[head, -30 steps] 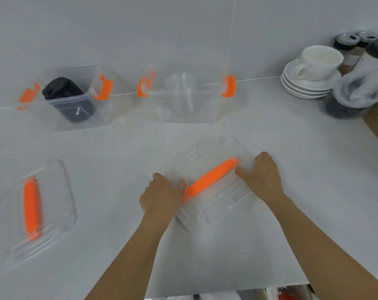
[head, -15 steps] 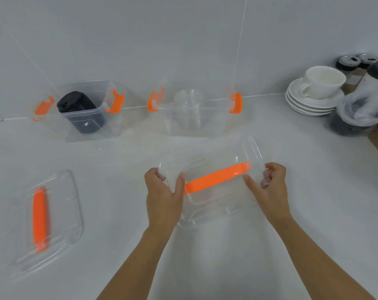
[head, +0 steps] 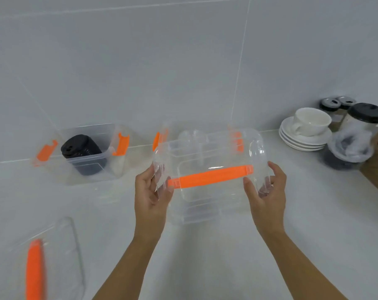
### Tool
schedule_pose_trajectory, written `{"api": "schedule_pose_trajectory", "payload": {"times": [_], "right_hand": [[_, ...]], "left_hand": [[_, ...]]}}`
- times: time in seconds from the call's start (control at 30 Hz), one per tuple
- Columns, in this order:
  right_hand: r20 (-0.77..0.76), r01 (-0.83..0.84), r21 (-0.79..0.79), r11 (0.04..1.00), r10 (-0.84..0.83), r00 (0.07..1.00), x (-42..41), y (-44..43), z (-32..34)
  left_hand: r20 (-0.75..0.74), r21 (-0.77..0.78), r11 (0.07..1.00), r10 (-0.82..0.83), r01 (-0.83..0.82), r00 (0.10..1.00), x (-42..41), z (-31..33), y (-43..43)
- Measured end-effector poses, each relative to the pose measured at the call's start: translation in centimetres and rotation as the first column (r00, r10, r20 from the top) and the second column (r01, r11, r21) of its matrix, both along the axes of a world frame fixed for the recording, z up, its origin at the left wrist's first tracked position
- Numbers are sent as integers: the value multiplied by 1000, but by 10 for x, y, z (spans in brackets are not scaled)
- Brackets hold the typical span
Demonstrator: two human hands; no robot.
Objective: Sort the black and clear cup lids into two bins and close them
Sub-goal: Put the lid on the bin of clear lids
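1. A person's left hand (head: 151, 194) and right hand (head: 265, 191) each clasp one short end of a clear plastic bin cover with an orange strap handle (head: 209, 176), held above the white counter (head: 205, 256).
2. Just beyond it, far centre, stands the clear bin holding clear cup lids (head: 194, 137), orange latches flared open.
3. Far left, a second clear bin holds stacked black cup lids (head: 82, 148); its cover (head: 49, 256) lies near left.
4. Sorting looks finished; closing is in hand. Next, the held cover should be squared over the centre bin, seated, then latched.
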State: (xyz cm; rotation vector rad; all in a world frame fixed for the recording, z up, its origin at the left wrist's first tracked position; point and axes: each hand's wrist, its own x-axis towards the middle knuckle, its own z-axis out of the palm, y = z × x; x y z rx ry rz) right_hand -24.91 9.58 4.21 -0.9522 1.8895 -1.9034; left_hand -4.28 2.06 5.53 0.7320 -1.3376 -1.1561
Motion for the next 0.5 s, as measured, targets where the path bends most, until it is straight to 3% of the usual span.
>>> {"api": "schedule_pose_trajectory", "payload": {"times": [0.17,0.33,0.5], "right_hand": [[8,44,-43,998,-44,999,2,-24,23],[6,83,-59,995,-82,997,3,-59,45],[6,95,-50,994,-95,995,3,-95,63]], "left_hand": [[9,-46,984,-170,170,985,-5,25,-33],[-57,15,986,-168,169,984,-16,47,-70],[14,31,989,-146,146,989,-25,67,-112]]}}
